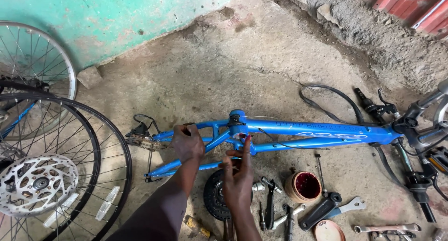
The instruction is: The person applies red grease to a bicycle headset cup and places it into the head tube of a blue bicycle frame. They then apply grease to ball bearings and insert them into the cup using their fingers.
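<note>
The left hand [187,142] is curled closed, knuckles up, while the right hand [237,175] (fingers extended) reaches forward.

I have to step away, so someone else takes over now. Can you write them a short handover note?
Left hand grips the rear stays of the blue frame, which lies on the concrete floor.
Right hand has red-smeared fingertips at the bottom bracket shell.
Grease tub, open, beside the tools.
Done: wheels and crank off.
Left: greasing seems unfinished; nothing refitted.
</note>
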